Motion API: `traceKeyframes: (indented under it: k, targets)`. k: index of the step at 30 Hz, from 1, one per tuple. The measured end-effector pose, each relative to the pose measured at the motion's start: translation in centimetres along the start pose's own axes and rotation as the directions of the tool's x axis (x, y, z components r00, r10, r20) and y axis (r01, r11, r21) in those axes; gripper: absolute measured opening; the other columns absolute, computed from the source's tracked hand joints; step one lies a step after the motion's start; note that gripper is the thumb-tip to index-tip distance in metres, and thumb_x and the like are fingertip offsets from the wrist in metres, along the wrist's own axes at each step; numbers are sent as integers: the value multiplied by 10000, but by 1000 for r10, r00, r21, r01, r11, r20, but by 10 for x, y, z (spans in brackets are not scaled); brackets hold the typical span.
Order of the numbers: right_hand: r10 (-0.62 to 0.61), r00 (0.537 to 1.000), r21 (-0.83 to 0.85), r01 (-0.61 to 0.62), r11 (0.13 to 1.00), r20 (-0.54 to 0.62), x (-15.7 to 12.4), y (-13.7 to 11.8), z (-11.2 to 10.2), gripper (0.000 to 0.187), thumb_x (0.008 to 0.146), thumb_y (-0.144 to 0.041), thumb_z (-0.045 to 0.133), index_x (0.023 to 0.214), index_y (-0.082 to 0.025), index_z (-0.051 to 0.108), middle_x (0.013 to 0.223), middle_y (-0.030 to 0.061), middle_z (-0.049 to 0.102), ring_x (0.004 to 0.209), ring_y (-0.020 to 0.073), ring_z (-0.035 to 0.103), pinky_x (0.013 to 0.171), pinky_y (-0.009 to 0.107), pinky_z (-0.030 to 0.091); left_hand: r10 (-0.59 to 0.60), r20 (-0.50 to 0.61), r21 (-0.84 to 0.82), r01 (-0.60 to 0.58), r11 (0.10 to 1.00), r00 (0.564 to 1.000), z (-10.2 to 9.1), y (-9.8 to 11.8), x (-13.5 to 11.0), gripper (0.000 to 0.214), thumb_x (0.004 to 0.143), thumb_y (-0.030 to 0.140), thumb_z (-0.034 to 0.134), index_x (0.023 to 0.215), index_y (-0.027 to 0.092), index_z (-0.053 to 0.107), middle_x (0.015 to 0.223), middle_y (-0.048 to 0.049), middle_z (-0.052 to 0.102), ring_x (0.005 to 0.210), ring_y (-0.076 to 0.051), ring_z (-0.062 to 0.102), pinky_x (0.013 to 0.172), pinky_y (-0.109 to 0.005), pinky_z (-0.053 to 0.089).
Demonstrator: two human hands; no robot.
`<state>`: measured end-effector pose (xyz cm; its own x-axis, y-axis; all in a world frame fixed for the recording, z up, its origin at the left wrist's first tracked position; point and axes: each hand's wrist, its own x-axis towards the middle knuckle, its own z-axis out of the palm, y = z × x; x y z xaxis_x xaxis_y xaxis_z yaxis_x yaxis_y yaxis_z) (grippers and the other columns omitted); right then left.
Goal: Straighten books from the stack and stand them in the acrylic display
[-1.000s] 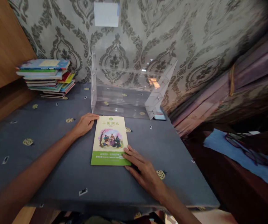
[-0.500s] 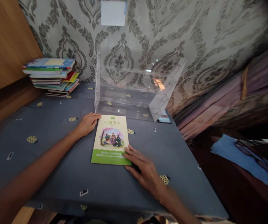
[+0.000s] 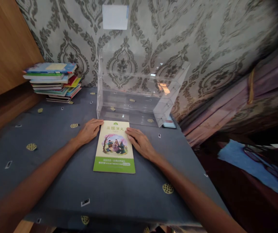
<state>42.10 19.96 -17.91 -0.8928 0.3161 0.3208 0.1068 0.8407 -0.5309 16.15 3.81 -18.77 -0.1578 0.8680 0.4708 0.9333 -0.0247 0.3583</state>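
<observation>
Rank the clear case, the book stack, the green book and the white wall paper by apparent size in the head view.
1. clear case
2. green book and book stack: about alike; the green book lies nearer the camera, so unranked
3. white paper

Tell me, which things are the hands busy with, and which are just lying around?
In use: green book, with left hand and right hand touching its top corners.
Lying about: stack of books, clear box, white note.
</observation>
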Motion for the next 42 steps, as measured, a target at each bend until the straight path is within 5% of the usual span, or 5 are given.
traceKeyframes:
  k: [11, 24, 32, 39, 42]
  targets:
    - [67, 997, 10, -67, 998, -45, 27, 27, 12, 385, 981, -270, 431, 1307, -190, 620, 1431, 134, 571, 1352, 258, 515, 1124, 492, 409, 36, 3, 26, -37, 999, 999, -2, 2, 0, 351, 954, 194, 385, 1130, 162, 687, 1197, -106, 713, 1091, -239, 642, 1000, -453, 513]
    - [189, 975, 42, -185, 982, -116, 21, 5, 3, 302, 956, -179, 486, 1175, -214, 691, 1232, 65, 716, 1153, 215, 654, 1006, 374, 487, 29, 113, 168, -48, 985, 993, 0, 43, 2, 337, 966, 291, 404, 1138, 164, 664, 1214, -143, 667, 1152, -282, 595, 1027, -479, 482]
    - [253, 960, -95, -266, 959, -122, 12, -46, -5, 247, 943, -258, 517, 976, -184, 751, 880, 91, 777, 781, 214, 710, 722, 282, 469, -11, 151, 111, -6, 994, 988, -9, 53, 0, 322, 959, 358, 437, 1109, 190, 669, 1238, -127, 674, 1192, -278, 606, 1025, -445, 492]
    - [156, 986, 416, -164, 894, 54, -6, -86, 17, 224, 893, -148, 523, 757, -168, 700, 643, -7, 694, 531, 105, 602, 540, 194, 419, -72, 302, 131, 34, 991, 950, -35, 65, 9, 336, 976, 459, 424, 971, 217, 657, 1026, -73, 719, 962, -239, 681, 849, -353, 532]
    - [164, 986, 508, -126, 852, -31, -7, -83, 18, 267, 908, -202, 516, 669, -173, 633, 596, -26, 641, 497, 92, 555, 501, 182, 399, -118, 330, 265, 28, 964, 936, -30, 87, 11, 343, 953, 508, 474, 980, 201, 626, 1015, -93, 693, 971, -267, 661, 825, -377, 526]
